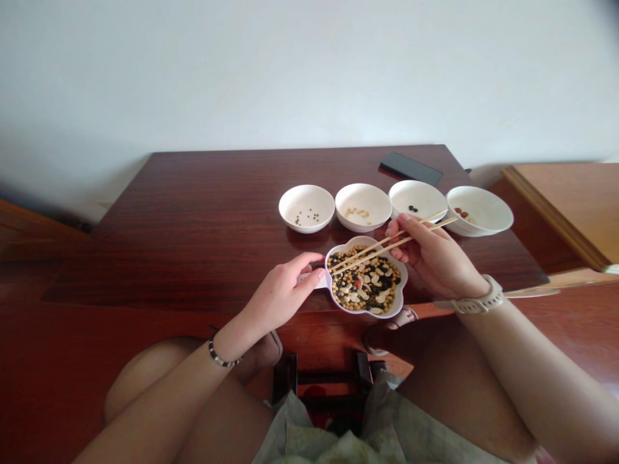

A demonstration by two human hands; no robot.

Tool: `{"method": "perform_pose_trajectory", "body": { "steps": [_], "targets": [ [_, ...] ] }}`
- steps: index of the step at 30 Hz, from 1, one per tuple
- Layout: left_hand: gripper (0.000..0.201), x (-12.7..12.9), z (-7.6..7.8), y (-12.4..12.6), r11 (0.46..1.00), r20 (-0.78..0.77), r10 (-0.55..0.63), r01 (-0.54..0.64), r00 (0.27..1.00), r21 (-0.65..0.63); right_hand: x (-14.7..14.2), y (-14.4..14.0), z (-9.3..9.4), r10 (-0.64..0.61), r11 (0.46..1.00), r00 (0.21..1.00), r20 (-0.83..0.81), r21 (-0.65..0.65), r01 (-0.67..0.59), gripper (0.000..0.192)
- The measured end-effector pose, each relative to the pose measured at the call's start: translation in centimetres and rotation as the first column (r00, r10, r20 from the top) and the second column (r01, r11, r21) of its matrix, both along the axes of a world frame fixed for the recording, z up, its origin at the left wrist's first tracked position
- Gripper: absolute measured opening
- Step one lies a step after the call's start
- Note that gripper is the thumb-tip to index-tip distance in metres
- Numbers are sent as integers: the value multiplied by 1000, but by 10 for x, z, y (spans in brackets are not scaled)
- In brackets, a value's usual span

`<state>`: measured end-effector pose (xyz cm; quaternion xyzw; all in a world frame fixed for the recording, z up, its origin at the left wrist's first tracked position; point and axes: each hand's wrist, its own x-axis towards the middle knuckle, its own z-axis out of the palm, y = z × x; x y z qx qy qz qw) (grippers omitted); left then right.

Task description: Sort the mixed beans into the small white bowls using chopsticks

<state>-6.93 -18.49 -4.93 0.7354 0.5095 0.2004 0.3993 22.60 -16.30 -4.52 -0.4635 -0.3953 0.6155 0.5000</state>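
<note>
Progress, judged from bowl contents: early. Left to right, small round white bowl with green beans [306, 207] holds only a few; second white bowl with pale yellow beans [363, 206] holds a small cluster; third white bowl with black beans [418, 199] shows two or three; fourth white bowl with reddish beans [478, 210] shows a few. All four sit in a row on the dark red-brown wooden table [203, 219], close together, just behind the source dish. Flower-shaped white dish of mixed beans [366, 284] at the table's near edge looks full: yellow, black, white and at least one red piece heaped together. So most of the sorting is left, by my read.

Left hand [283, 293]: forearm comes in from lower left, beaded bracelet [218, 356] at the wrist. Fingers pressed together and curled, thumb and fingertips pinching the dish's small side handle, steadying it.

Right hand [430, 254]: wrist with pale watch strap [476, 301], hand just right of the dish, palm turned inward. Fingers closed around a pair of light wooden chopsticks [387, 245], held near the upper end. Tips angle down-left into the bean pile at the dish's left side; can't tell if a bean is caught between them.

Black flat phone-like slab [410, 168] lies at the far edge, well apart from the hands.
</note>
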Motion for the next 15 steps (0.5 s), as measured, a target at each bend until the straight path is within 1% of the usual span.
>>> {"method": "perform_pose_trajectory", "body": {
  "steps": [8,15],
  "targets": [
    [42,1,-1,0,1000,7,3,-3,1000,2,-1,-1,0,-9,1000,999,35,11,8,32],
    [41,1,-1,0,1000,11,2,-2,1000,-1,-2,0,-1,-5,1000,1000,14,6,5,31]
  ]
}}
